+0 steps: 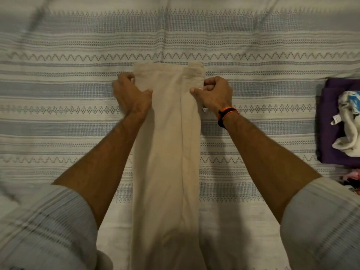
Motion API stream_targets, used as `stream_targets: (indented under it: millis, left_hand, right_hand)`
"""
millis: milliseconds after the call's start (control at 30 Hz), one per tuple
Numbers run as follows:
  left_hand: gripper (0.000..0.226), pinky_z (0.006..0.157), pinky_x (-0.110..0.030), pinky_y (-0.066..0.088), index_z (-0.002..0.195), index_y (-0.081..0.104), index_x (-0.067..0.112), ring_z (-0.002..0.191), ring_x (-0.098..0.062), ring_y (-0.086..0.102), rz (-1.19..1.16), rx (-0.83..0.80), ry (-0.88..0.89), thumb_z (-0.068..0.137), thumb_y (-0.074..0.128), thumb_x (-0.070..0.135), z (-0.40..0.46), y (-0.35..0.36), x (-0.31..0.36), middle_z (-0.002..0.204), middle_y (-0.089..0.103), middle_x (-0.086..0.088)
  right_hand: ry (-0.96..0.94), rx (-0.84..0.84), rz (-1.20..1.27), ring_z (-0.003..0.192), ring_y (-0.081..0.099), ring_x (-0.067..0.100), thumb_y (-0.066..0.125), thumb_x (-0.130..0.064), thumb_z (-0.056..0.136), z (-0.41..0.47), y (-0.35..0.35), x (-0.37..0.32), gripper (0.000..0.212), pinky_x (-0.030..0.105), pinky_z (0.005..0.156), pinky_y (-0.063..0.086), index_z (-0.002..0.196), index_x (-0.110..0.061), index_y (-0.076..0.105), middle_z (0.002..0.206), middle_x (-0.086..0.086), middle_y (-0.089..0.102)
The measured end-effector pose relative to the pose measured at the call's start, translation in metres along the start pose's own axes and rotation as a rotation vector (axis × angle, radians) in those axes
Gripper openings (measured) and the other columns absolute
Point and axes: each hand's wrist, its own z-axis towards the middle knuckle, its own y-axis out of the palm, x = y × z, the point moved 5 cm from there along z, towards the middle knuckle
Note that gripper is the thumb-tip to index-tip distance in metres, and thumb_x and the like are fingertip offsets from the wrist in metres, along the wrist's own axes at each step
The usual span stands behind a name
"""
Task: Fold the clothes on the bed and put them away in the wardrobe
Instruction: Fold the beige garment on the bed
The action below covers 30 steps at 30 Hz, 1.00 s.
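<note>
A long beige cloth [167,152] is laid flat on the bed [68,106], in the middle, running from the near edge out toward the far side. It is folded into a narrow strip, and a long crease is seen down its right half. Its far end is square and lies just past the hands.

The left edge of the cloth, near the far end, is gripped by the left hand [131,94]. The fingers are curled around the edge and the thumb is pressed on top. The right edge is pinched by the right hand [213,92], with the fingers curled tight on it. An orange and black band [226,114] is worn on the right wrist.

At the far right of the bed, a purple cloth [331,121] is seen, folded. A white cloth [348,123] with blue marks is laid on top of it.
</note>
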Motion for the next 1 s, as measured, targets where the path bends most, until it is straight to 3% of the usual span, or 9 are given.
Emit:
stream_targets:
  millis: [100,200,367,500,733,833,1000]
  left_hand:
    - [0.070,0.091,-0.026,0.050,0.123,0.051,0.012,0.107,-0.017,0.058,-0.032,-0.093,-0.061,0.065,0.088,0.028,0.012,-0.001,-0.008,0.120,0.058,-0.003]
    - [0.067,0.089,-0.030,0.055,0.120,0.058,0.009,0.098,-0.013,0.065,-0.127,-0.203,-0.095,0.063,0.090,0.026,0.022,0.000,-0.006,0.106,0.065,0.002]
    - [0.045,0.076,-0.030,0.056,0.112,0.069,0.010,0.094,-0.018,0.067,-0.185,-0.428,-0.160,0.071,0.085,0.021,0.031,0.002,0.002,0.105,0.070,-0.002]
    - [0.033,0.075,-0.028,0.056,0.107,0.074,0.015,0.092,-0.015,0.067,-0.275,-0.421,-0.141,0.074,0.081,0.014,0.032,-0.003,0.006,0.103,0.073,-0.002]
    - [0.033,0.084,-0.028,0.057,0.110,0.072,0.006,0.099,-0.017,0.069,-0.413,-0.436,-0.022,0.078,0.073,0.000,0.002,-0.039,0.008,0.103,0.072,-0.004]
    - [0.022,0.079,-0.028,0.056,0.095,0.069,0.011,0.089,-0.016,0.067,-0.357,-0.409,0.033,0.076,0.076,0.001,-0.028,-0.068,0.003,0.095,0.069,-0.002]
    - [0.025,0.075,-0.029,0.058,0.090,0.071,0.016,0.082,-0.015,0.068,-0.242,-0.451,0.207,0.073,0.078,-0.001,-0.094,-0.104,-0.029,0.087,0.071,-0.003]
  right_hand:
    - [0.031,-0.006,0.008,0.083,0.069,0.011,0.088,-0.032,0.067,0.005,0.006,0.000,0.045,0.031,0.075,0.060,0.102,-0.015,0.065,0.087,-0.006,0.069]
    - [0.041,-0.069,0.034,0.079,0.071,0.010,0.087,-0.028,0.069,0.008,0.011,-0.004,0.032,0.032,0.071,0.062,0.095,-0.018,0.070,0.087,-0.006,0.072]
    - [0.012,-0.119,0.018,0.084,0.073,0.017,0.079,-0.021,0.072,0.009,0.015,-0.012,0.009,0.039,0.070,0.063,0.077,-0.025,0.073,0.087,-0.001,0.076]
    - [-0.025,-0.130,0.052,0.086,0.073,0.020,0.076,-0.022,0.066,0.004,0.011,-0.018,0.012,0.048,0.072,0.061,0.077,-0.026,0.074,0.087,0.001,0.076]
    - [-0.166,-0.136,0.115,0.093,0.072,0.019,0.079,-0.018,0.068,-0.037,-0.005,-0.030,0.025,0.044,0.084,0.060,0.092,-0.017,0.076,0.094,0.003,0.076]
    - [-0.208,-0.137,0.094,0.093,0.071,0.014,0.079,-0.014,0.073,-0.069,-0.014,-0.027,0.027,0.040,0.084,0.060,0.100,-0.014,0.075,0.095,0.000,0.076]
    - [-0.373,-0.106,-0.055,0.078,0.067,0.005,0.082,-0.024,0.074,-0.138,-0.025,-0.003,0.017,0.025,0.071,0.057,0.084,-0.014,0.073,0.078,-0.007,0.071]
